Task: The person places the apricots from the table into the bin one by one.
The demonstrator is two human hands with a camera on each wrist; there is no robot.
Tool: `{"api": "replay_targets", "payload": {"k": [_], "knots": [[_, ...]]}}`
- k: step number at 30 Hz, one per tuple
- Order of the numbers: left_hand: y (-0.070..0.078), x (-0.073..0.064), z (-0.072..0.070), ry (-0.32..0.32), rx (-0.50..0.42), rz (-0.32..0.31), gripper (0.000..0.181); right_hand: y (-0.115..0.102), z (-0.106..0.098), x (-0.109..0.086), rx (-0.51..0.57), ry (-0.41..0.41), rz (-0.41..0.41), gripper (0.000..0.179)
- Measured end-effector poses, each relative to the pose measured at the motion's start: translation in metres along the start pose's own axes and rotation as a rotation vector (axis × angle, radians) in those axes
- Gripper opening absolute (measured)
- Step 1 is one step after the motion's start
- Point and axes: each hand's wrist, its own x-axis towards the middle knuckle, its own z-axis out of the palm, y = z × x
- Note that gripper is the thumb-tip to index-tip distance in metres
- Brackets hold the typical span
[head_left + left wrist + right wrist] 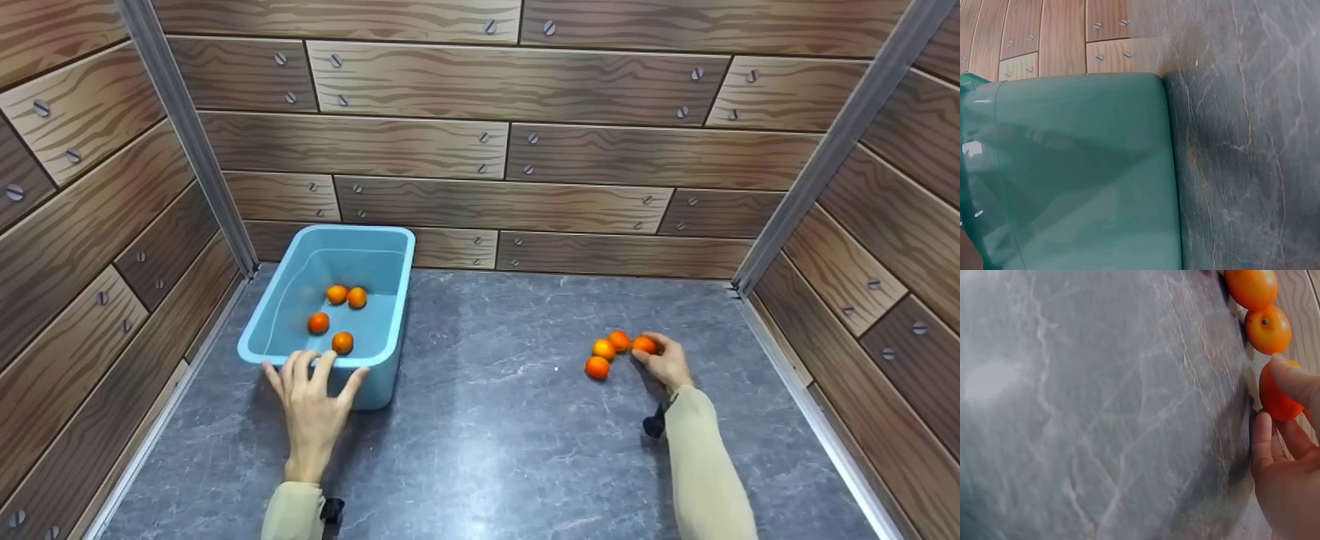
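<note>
My left hand (pixel 309 401) rests with spread fingers at the near rim of a light blue plastic bin (pixel 405 300). In the left wrist view the bin's smooth outer wall (pixel 1084 174) fills much of the picture, with only a bit of the hand at the lower left edge. Several small tangerines, one of them the near tangerine (pixel 342 343), lie inside the bin. Over at the right, my right hand (pixel 667 364) pinches a tangerine (pixel 1280 395) between thumb and fingers, low at the tabletop.
Beside the held fruit lie three loose tangerines: the nearest tangerine (pixel 597 367), the middle tangerine (pixel 603 349) and the far tangerine (pixel 619 340). The grey marbled tabletop (pixel 487 420) is enclosed by a wood-patterned back wall (pixel 480 150) and side walls with metal edge strips.
</note>
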Motion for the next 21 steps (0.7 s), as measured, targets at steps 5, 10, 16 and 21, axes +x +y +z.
{"api": "replay_targets", "payload": {"k": [5, 10, 16, 21], "knots": [[0.0, 0.001, 0.001, 0.008, 0.003, 0.01, 0.05, -0.001, 0.0, -0.004, 0.089, 0.024, 0.04, 0.063], [0.0, 0.002, 0.001, 0.011, -0.007, 0.006, 0.051, -0.001, -0.001, -0.004, 0.165, 0.028, 0.044, 0.06], [-0.001, 0.002, 0.001, -0.009, -0.003, -0.002, 0.051, -0.006, 0.001, -0.004, 0.218, 0.079, 0.04, 0.053], [-0.001, 0.0, 0.0, -0.004, 0.002, -0.004, 0.051, -0.016, 0.005, -0.002, 0.129, 0.101, -0.006, 0.065]]}}
